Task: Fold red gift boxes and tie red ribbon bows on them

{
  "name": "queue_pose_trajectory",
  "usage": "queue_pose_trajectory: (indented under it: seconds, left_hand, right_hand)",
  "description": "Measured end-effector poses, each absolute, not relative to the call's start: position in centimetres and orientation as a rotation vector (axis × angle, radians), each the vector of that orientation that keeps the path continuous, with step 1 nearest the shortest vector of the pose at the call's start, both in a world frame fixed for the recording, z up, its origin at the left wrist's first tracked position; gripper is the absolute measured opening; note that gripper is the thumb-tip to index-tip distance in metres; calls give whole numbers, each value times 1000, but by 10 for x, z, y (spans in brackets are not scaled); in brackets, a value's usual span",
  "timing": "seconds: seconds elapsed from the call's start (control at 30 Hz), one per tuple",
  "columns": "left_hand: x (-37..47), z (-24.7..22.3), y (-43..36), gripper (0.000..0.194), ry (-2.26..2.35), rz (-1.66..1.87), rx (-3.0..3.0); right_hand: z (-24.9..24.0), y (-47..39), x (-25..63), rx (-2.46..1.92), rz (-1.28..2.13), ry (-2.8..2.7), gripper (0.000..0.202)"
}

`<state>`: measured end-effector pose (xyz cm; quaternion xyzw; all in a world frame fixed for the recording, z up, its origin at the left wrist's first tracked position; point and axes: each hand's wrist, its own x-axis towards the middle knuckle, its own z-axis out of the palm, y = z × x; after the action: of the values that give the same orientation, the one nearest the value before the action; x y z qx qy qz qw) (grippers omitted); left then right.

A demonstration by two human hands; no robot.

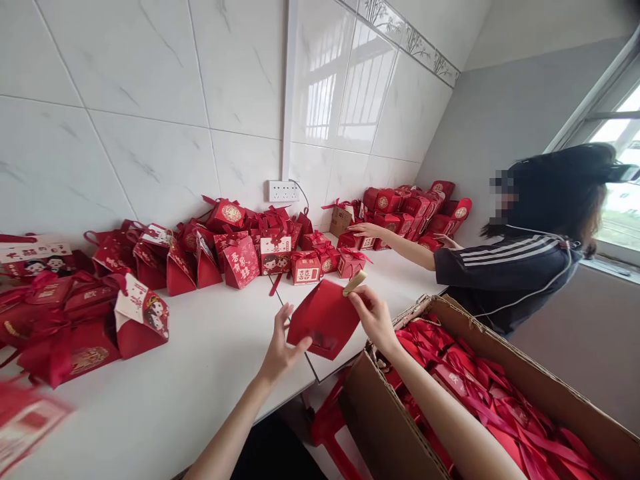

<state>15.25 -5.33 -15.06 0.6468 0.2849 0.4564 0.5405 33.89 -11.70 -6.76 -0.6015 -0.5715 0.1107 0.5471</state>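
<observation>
A plain red gift box [327, 317] is held tilted above the front edge of the white table [215, 360]. My left hand [284, 343] grips its lower left side, thumb across the near face. At the upper right, my right hand [373, 317] pinches a gold ribbon loop [354, 283] at the box's corner. Just behind it stand small red boxes with bows, among them a white-fronted one [306, 268] and a red one [351, 263].
Rows of red boxes [143, 320] line the table's left and back. An open cardboard carton [390, 420] full of red ribboned boxes stands at right, beside a red stool [333, 427]. Another person [505, 267] reaches toward a box pile [410, 210].
</observation>
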Motion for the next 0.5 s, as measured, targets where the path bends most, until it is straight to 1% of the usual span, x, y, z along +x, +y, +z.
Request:
queue_pose_trajectory:
  seconds: [0.1,0.23,0.33,0.43,0.5]
  left_hand:
    - [139,-159,-75,84,532,992,1257]
    - [125,-145,-92,81,458,1019,1129]
    - [115,-136,-94,79,438,1060,1117]
    - [105,-129,-96,81,441,1122,1120]
    - [96,-121,-100,83,507,1251,1167]
  right_hand:
    - [-54,-124,327,-1376,485,-1136,33]
    - [-37,-135,312,-1282,671,-1026,35]
    - [-28,-145,304,-1248,709,-1059,36]
    - [-23,-153,298,-1245,706,-1119,34]
    - [-23,-155,295,-1223,690,-1143,30]
